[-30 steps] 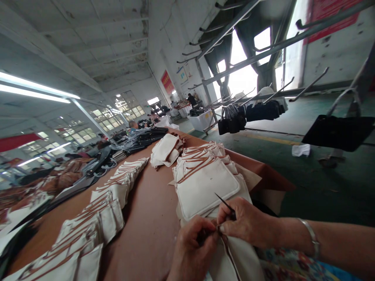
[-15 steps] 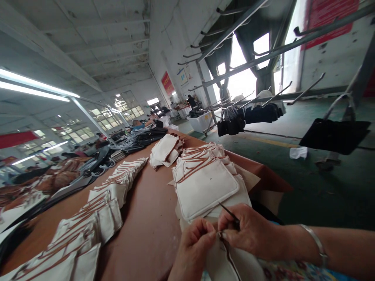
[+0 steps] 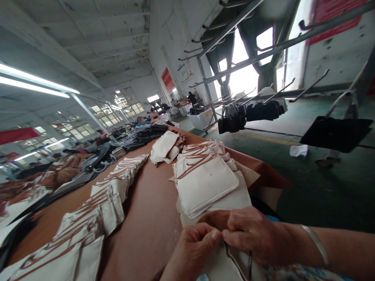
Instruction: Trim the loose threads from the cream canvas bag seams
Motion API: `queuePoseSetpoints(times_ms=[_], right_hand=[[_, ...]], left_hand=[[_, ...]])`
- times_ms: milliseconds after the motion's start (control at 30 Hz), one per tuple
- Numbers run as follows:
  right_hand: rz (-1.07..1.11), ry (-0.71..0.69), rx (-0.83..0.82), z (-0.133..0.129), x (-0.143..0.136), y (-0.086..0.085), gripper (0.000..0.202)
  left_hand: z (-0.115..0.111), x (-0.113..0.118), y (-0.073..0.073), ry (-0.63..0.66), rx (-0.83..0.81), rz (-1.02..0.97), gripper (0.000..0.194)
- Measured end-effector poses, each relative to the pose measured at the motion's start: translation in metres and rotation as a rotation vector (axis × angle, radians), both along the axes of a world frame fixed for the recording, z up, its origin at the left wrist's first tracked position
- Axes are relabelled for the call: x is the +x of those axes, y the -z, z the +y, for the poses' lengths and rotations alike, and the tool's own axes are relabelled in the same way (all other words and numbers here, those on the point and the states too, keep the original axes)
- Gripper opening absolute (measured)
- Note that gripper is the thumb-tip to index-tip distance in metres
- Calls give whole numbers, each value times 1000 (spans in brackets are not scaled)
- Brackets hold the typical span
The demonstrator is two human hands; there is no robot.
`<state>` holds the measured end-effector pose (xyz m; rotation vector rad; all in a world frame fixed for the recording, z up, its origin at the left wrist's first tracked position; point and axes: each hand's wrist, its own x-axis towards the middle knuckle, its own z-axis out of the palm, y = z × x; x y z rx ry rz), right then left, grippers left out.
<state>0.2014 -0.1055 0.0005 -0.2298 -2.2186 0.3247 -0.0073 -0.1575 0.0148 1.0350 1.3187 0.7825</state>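
We had both hands at work just on the near side of our landmark, the overlapping stack of cream, brown-trimmed flat pouches. Workpiece: one cream leather-like pouch with a dark brown-edged opening, below the stack, nearest us. Left hand: thumb and index pinched narrow at the pouch's upper edge. Right hand, silver metal bangle on its wrist: fingers curled closed, tips meeting the left's at that edge. We couldn't tell what fine bit sat between the tips. A thin dark rod-like tool pointed down under the right hand; its hold was hidden. Left of the stack, on the brown smooth-covered table, we had a long row of cream brown-trimmed pouches.
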Motion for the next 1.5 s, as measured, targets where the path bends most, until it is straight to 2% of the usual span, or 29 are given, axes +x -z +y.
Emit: queuePoseSetpoints(times_ms=[100, 167, 233, 267, 333, 433, 500, 567, 667, 767, 933, 1067, 1167, 1233, 1367, 1433, 1500], right_hand=[[-87, 122, -30, 0, 1, 10, 34], [-110, 68, 10, 2, 4, 16, 31], [-87, -57, 29, 6, 8, 17, 21], [-55, -118, -31, 8, 11, 16, 20], [17, -194, -276, 12, 16, 10, 35], [-10, -202, -673, 15, 19, -7, 39], [-75, -222, -815, 16, 18, -19, 45], [-131, -292, -877, 17, 16, -28, 49], [-198, -425, -953, 20, 15, -36, 51], [-199, -473, -1091, 23, 14, -36, 52], [-262, -417, -1059, 23, 9, -35, 48], [-334, -309, -1065, 20, 4, -37, 29], [-328, -280, -1061, 19, 3, -34, 14], [-317, -292, -1076, 18, 2, -30, 14], [-307, -364, -1094, 17, -4, -21, 24], [-302, -373, -1125, 17, -7, -20, 23], [-274, -361, -1173, 19, -8, -22, 22]], left_hand=[[-1, 1, -9, 64, 45, 51, 52], [-2, 2, -14, 106, 100, 104, 52], [-5, 2, -15, 147, 185, 184, 51], [-6, 1, -14, 155, 244, 238, 48], [-9, -1, -9, 158, 380, 355, 41], [-13, -3, -3, 147, 551, 450, 34], [-15, -1, -6, 147, 607, 473, 32], [-16, 2, -13, 130, 620, 504, 29], [-18, 5, -25, 105, 568, 487, 29], [-19, 7, -29, 85, 476, 420, 33], [-19, 10, -27, 73, 525, 470, 29], [-18, 9, -20, 84, 571, 505, 35], [-15, 4, -15, 127, 533, 459, 41], [-12, 1, -17, 204, 444, 354, 45], [-4, 0, -30, 348, 202, 170, 55], [-2, 0, -30, 325, 98, 150, 57], [-1, 1, -23, 272, 4, 80, 55]])
